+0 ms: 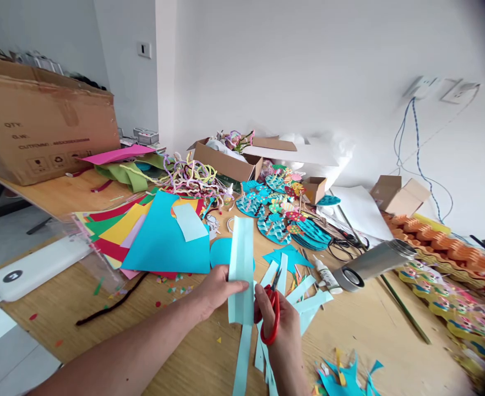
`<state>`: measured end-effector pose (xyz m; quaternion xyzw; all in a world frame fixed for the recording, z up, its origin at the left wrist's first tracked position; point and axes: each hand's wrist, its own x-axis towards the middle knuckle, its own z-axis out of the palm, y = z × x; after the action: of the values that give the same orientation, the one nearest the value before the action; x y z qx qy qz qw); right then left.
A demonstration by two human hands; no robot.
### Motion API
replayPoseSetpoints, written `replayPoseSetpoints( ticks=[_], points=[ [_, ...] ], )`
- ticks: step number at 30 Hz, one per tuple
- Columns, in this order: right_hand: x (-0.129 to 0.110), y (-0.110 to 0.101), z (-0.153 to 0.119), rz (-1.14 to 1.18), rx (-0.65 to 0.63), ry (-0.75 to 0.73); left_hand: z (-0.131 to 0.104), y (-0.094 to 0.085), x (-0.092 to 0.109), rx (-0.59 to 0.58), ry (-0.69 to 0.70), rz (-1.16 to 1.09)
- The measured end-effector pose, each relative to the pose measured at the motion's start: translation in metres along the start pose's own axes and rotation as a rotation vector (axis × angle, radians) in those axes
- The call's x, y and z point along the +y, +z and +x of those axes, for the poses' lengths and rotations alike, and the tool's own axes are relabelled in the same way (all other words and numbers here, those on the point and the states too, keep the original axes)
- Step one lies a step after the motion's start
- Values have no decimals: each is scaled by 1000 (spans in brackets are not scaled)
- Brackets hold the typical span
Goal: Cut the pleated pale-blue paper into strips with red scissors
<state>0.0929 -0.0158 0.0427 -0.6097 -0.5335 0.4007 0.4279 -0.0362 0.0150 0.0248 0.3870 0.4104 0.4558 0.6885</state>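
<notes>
My left hand [219, 291] pinches a folded strip of pale blue paper [242, 247], held upright above the table. A pair of red-handled scissors [272, 324] sits in my right hand [285, 324], its fingers wrapped round the handles close to the paper's right edge. The blades point away from me. Several cut pale blue strips [308, 305] lie under and around my right hand. Behind the left hand rests a large blue sheet [168, 242] with a smaller pale blue piece [190, 222] on top.
Coloured sheets [118, 231] and a white device [36, 269] lie to the left. Wavy blue paper pieces [275, 225] stand at the back. On the right are a glue bottle [327, 275], a metal flask [378, 264] and egg cartons [444, 247]. Blue scraps [345, 377] lie in front.
</notes>
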Motion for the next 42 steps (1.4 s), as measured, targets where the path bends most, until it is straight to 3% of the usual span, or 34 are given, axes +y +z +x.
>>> replayPoseSetpoints(
  ticks=[3,8,14,20,42],
  points=[
    [0,2,0,35,-88,45,6,-7,2,152,93,-34],
    [11,4,4,77,-279,175,14,-16,8,297,97,-125],
    [17,6,2,-9,-464,190,19,-24,6,395,203,-213],
    [20,7,-1,-83,-585,153,20,-25,7,421,203,-184],
    [20,9,-3,-91,-596,143,17,-24,2,390,195,-36]
  ],
)
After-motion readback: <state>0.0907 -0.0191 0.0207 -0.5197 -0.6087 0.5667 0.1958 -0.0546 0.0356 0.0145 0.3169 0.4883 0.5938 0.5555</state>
